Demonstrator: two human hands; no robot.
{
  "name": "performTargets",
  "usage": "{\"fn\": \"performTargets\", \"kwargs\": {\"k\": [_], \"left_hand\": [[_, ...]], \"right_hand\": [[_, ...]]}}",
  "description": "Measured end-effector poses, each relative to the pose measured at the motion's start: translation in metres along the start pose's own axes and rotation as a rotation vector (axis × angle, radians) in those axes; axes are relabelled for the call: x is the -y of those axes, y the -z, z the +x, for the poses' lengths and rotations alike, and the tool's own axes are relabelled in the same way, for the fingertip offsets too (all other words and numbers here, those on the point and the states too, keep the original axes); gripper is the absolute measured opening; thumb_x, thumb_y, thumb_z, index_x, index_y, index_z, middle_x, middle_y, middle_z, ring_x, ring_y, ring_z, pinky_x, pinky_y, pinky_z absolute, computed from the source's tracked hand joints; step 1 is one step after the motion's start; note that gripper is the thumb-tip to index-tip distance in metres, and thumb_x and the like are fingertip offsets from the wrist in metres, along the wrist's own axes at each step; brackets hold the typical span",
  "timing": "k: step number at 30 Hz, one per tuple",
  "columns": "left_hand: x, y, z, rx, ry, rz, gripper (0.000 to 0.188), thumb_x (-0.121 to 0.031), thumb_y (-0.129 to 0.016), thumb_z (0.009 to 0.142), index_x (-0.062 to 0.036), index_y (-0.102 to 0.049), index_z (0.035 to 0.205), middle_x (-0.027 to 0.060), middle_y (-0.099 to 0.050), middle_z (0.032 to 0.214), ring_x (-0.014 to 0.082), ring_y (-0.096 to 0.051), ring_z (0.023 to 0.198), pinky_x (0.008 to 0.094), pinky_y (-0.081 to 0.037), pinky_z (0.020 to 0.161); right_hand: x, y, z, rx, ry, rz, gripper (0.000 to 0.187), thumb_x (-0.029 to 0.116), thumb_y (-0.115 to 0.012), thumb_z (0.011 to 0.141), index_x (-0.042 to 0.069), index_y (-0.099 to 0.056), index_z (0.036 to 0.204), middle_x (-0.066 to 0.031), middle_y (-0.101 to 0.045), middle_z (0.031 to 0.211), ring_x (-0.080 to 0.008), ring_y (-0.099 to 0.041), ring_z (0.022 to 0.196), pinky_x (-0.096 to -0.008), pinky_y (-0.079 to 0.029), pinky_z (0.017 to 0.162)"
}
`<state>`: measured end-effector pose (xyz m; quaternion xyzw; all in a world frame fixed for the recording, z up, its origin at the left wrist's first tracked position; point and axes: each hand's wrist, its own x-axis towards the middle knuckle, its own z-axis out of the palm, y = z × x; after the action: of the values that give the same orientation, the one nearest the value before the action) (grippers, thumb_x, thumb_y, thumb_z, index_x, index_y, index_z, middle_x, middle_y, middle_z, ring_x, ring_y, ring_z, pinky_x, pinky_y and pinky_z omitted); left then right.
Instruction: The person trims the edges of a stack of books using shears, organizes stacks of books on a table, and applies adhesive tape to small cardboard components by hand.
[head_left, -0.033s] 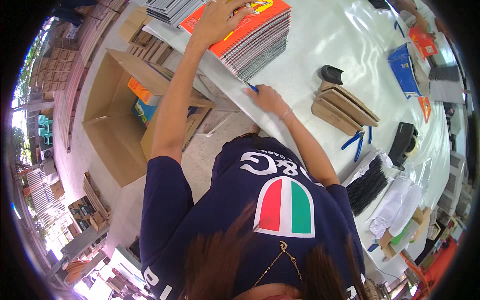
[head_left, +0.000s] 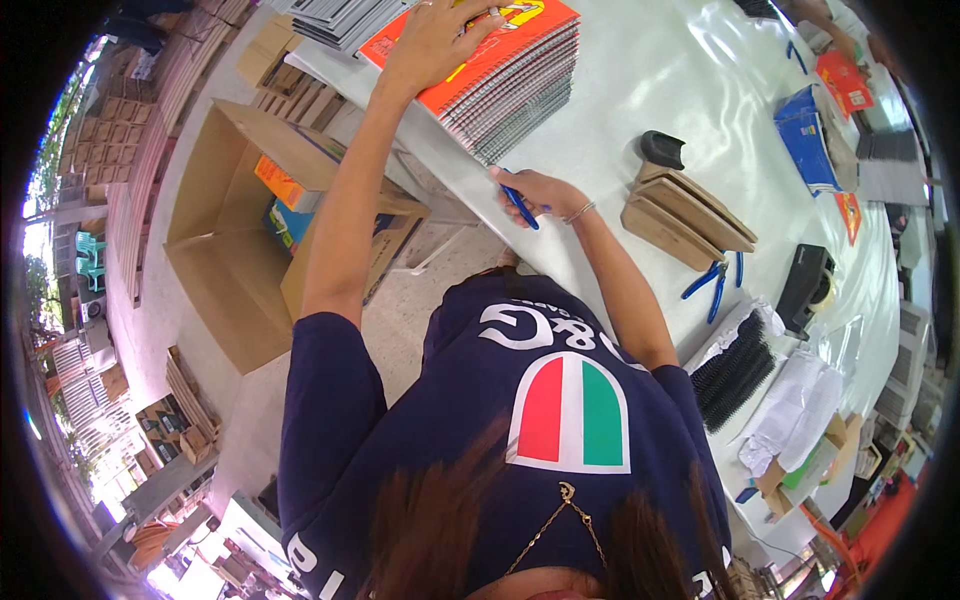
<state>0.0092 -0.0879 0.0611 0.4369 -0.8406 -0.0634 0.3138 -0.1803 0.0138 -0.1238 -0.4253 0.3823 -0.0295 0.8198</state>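
Observation:
A stack of spiral-bound notebooks [head_left: 520, 100] with orange covers sits near the table edge, their wire bindings facing me. My left hand [head_left: 432, 48] rests on the top cover, fingers spread and partly cut off by the upper rim. Just below the stack's near corner, my right hand [head_left: 545, 193] is wrapped round blue-handled pliers [head_left: 521, 207]. The pliers' jaws point toward the lowest bindings; whether they touch the wire I cannot tell.
Right of the stack lie folded cardboard pieces [head_left: 690, 222], a black curved piece [head_left: 662, 150] and another blue-handled tool [head_left: 716, 291]. Farther right are a tape dispenser [head_left: 806, 285] and black binding coils [head_left: 735, 372]. An open carton [head_left: 215, 240] stands left of the table; grey notebooks [head_left: 345, 22] lie beyond.
My right hand has turned and drawn slightly back from the stack's corner, bringing more of the blue handles into sight. My left hand stays on the top cover.

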Motion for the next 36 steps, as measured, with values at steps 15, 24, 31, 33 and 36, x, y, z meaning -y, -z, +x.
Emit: {"fn": "performTargets", "kwargs": {"k": [15,24,31,33,36], "left_hand": [[-0.007,0.007,0.002,0.031,-0.001,-0.047,0.033,-0.03,-0.055,0.097,-0.0078,-0.067,0.118,0.0136,-0.06,0.115,0.0307,-0.061,0.101,0.0394,-0.049,0.086],[-0.008,0.007,0.002,0.037,0.016,-0.073,0.032,-0.029,-0.057,0.096,-0.008,-0.067,0.119,0.0137,-0.06,0.115,0.0309,-0.062,0.1,0.0395,-0.049,0.086],[-0.016,0.01,0.001,0.074,0.112,-0.152,0.034,-0.03,-0.055,0.097,-0.0082,-0.067,0.12,0.0147,-0.059,0.117,0.0321,-0.061,0.102,0.0404,-0.049,0.087],[-0.009,0.008,-0.001,0.039,0.07,-0.088,0.033,-0.03,-0.055,0.097,-0.0082,-0.067,0.12,0.014,-0.059,0.117,0.0315,-0.062,0.101,0.0401,-0.049,0.087],[-0.011,0.003,0.005,0.009,-0.004,-0.033,0.033,-0.03,-0.055,0.097,-0.008,-0.067,0.119,0.0128,-0.059,0.116,0.0298,-0.064,0.097,0.039,-0.05,0.085]], "right_hand": [[-0.036,-0.065,0.003,-1.256,0.379,-1.276,0.047,0.05,-0.059,0.09,0.005,-0.058,0.106,-0.0148,-0.059,0.105,-0.0298,-0.054,0.093,-0.0451,-0.039,0.079],[-0.035,-0.063,0.009,-1.262,0.463,-1.273,0.042,0.046,-0.063,0.088,0.008,-0.057,0.105,-0.0129,-0.057,0.104,-0.0279,-0.051,0.093,-0.0441,-0.037,0.081],[-0.021,-0.048,0.015,-1.005,0.291,-1.146,0.051,0.054,-0.058,0.092,0.003,-0.058,0.088,-0.0116,-0.061,0.076,-0.0274,-0.061,0.067,-0.0437,-0.049,0.066],[0.0,-0.031,0.014,-0.84,0.195,-1.038,0.056,0.057,-0.057,0.092,0.001,-0.057,0.081,-0.0124,-0.059,0.067,-0.0281,-0.063,0.06,-0.044,-0.052,0.06],[0.017,0.01,0.011,-0.076,-0.097,-0.36,0.06,0.06,-0.053,0.093,0.004,-0.059,0.074,-0.0127,-0.064,0.067,-0.0268,-0.069,0.063,-0.0406,-0.054,0.057]]}}
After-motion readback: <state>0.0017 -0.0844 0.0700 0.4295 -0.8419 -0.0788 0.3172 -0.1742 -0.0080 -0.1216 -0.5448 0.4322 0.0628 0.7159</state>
